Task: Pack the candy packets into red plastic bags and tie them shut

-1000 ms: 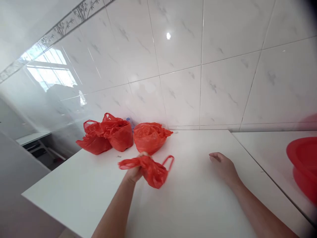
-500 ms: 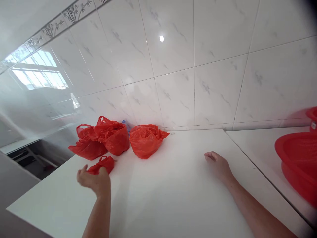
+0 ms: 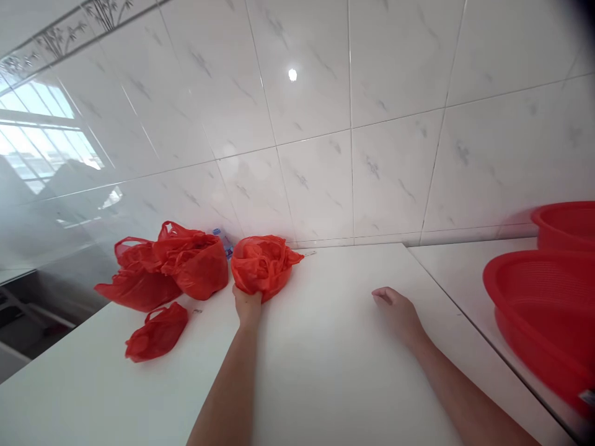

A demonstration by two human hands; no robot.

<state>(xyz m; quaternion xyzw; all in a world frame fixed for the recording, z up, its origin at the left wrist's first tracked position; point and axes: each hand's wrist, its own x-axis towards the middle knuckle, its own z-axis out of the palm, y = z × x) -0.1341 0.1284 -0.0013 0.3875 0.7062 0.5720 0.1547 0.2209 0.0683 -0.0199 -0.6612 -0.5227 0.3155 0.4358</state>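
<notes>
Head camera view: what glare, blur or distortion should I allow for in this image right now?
In the head view, the bright window glares at upper left, the wall tile carries a small white highlight, wide-angle distortion slants its grout lines, and the red basin looks slightly soft at right.

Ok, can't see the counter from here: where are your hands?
Left hand against red bag. Right hand resting on counter, empty. Small bag lying further left.

Red bag (image 3: 263, 266) blocks left grip (image 3: 248, 306); tile wall (image 3: 325, 179) behind; basin (image 3: 534, 310) right.
</notes>
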